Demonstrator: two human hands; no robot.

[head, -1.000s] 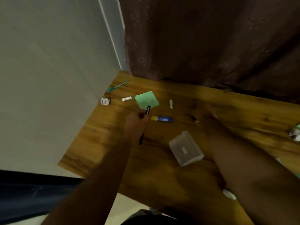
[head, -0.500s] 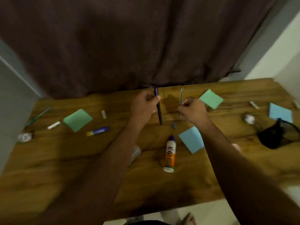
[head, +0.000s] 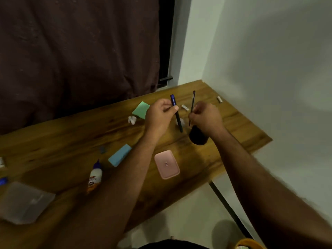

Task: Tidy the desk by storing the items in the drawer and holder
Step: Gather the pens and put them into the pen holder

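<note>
2 pens held upright over the right end of the wooden desk point(head: 71, 141): a dark blue-capped pen point(head: 177, 114) pinched between thumb and curled fingers of the left hand point(head: 159, 115), a thin black pen point(head: 192, 106) gripped in the curled fingers of the right hand point(head: 206, 117). Just below the right hand, a black pen holder point(head: 197, 138), contents too dark to tell. Near the front edge, a closed pink case point(head: 167, 164); at far left, a clear plastic box point(head: 23, 202). Scattered about: a glue bottle point(head: 94, 177), a blue sticky pad point(head: 119, 155), a green sticky pad point(head: 141, 110), a crumpled paper ball point(head: 132, 120). Behind, a dark brown curtain point(head: 80, 51); to the right, a pale wall point(head: 269, 60).
</note>
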